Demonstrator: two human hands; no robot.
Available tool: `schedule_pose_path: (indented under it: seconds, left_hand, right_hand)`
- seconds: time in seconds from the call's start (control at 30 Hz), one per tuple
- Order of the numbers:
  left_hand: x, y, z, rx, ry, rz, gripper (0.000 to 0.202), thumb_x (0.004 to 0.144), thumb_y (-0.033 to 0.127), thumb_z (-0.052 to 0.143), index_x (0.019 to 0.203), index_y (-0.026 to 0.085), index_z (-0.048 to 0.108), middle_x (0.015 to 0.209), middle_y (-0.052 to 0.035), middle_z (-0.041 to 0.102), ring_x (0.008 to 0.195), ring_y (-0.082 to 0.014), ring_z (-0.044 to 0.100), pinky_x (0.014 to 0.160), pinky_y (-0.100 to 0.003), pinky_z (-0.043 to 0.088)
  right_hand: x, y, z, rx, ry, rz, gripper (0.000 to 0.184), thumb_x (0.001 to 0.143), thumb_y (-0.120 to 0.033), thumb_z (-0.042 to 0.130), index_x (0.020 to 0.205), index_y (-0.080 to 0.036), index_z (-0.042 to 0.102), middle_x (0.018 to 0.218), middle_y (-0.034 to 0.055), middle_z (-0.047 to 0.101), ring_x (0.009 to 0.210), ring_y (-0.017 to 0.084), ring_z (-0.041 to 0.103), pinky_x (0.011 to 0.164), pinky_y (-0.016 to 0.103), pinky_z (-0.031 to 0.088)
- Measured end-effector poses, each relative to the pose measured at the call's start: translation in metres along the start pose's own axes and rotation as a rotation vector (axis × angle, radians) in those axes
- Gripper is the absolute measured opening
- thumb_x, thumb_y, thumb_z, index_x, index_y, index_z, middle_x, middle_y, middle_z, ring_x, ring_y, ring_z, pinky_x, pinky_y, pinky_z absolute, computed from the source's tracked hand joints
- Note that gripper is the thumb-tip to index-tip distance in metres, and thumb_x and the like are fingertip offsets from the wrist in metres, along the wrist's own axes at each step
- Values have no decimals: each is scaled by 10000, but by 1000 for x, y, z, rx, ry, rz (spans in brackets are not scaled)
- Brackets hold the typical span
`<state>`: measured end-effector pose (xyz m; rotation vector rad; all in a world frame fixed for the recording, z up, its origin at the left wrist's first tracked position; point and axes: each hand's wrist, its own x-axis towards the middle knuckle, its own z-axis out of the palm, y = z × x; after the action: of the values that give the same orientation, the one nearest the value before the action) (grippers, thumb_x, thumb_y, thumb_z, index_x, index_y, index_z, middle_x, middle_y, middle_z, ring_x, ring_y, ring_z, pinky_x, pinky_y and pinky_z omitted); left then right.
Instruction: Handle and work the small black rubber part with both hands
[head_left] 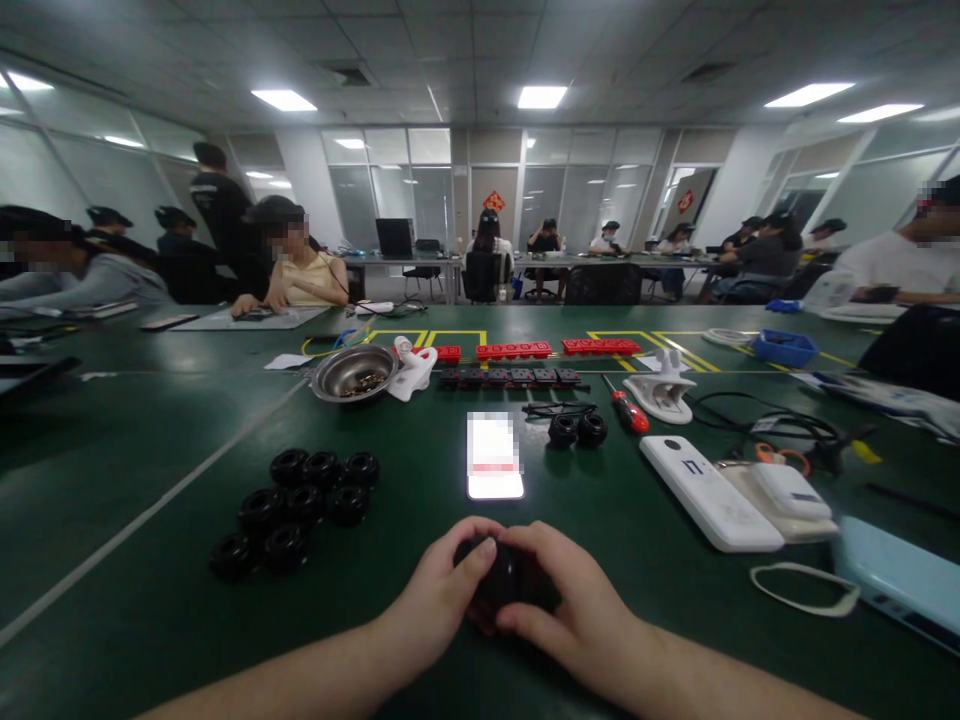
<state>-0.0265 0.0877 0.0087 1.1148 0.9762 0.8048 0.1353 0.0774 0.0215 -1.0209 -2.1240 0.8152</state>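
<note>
Ten loose black wheels (304, 504), one screwdriver (632, 412), one metal bowl (328, 376), apparently three red strips (514, 351).

A blue basket (785, 348) sits beyond a white device (709, 500) at right.

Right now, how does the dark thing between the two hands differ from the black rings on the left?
The dark thing is held between the left hand and right hand; the black rings rest on the green table. The dark thing is single and partly hidden; the black rings number eight, in plain view. Both look dark.
</note>
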Motion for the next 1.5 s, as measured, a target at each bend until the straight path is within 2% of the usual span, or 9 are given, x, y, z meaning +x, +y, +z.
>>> schedule_pose_path:
  seconds: [0.13,0.23,0.47,0.57,0.77,0.97,1.17,1.37,1.5]
  left_hand:
    - [-1,0,1,-3,25,15,348,703,451,504,894,163,467,725,-6,550,511,-108,546,421,-207,427]
    - [-4,0,2,-10,10,51,332,701,427,522,900,170,460,791,-18,553,558,-117,560,451,-216,440]
    - [-1,-1,3,-41,40,32,385,701,434,520,962,175,406,747,-12,559,490,-105,566,427,-204,417]
    - [-1,-1,2,-60,50,9,393,690,461,528,938,171,433,778,-20,558,520,-116,588,450,-216,444]
    - [2,-2,-2,-94,48,-16,424,706,508,483,939,155,444,738,-37,579,484,-132,595,427,-227,446]
    - [-1,-1,3,-77,47,32,384,692,476,525,914,177,435,714,-3,557,470,-105,564,424,-207,415]
    - [-4,0,3,-57,36,18,423,674,500,529,927,179,420,755,-17,553,510,-119,573,447,-223,423]
    - [1,3,1,-50,84,-20,408,684,507,501,904,169,445,744,-12,525,533,-118,553,453,-237,442]
    - [2,2,1,-69,102,-23,367,682,486,512,869,174,463,737,-8,515,586,-135,548,454,-245,455]
  right_hand:
    - [-2,-2,-1,7,-9,-41,510,710,-209,594,1175,-233,387,1044,53,505,918,185,491,797,328,407]
    - [-3,3,0,43,44,12,560,696,-273,603,1188,-213,343,1053,61,501,907,193,496,790,333,410]
    - [0,9,3,-74,66,112,196,788,-347,478,835,-166,539,733,28,534,678,165,486,609,287,403]
    - [1,6,1,-63,57,47,200,783,-302,498,932,-173,534,808,43,552,737,174,499,656,302,416]
    - [0,-1,-3,-69,22,-101,435,790,-205,484,1214,-218,388,1062,82,481,971,206,454,842,363,390]
    - [-3,5,0,-4,131,-103,482,760,-293,525,1203,-215,351,1151,87,428,1041,221,425,882,377,373]
    - [0,7,1,-67,118,-20,256,777,-350,519,977,-191,529,889,52,551,835,196,504,748,346,417]
    - [0,0,-1,-118,56,-135,413,770,-216,526,1170,-207,424,1068,79,490,982,211,446,859,373,379]
    - [-2,-2,0,-162,60,-200,404,785,-192,485,1182,-215,412,1106,88,463,1011,218,428,876,385,374]
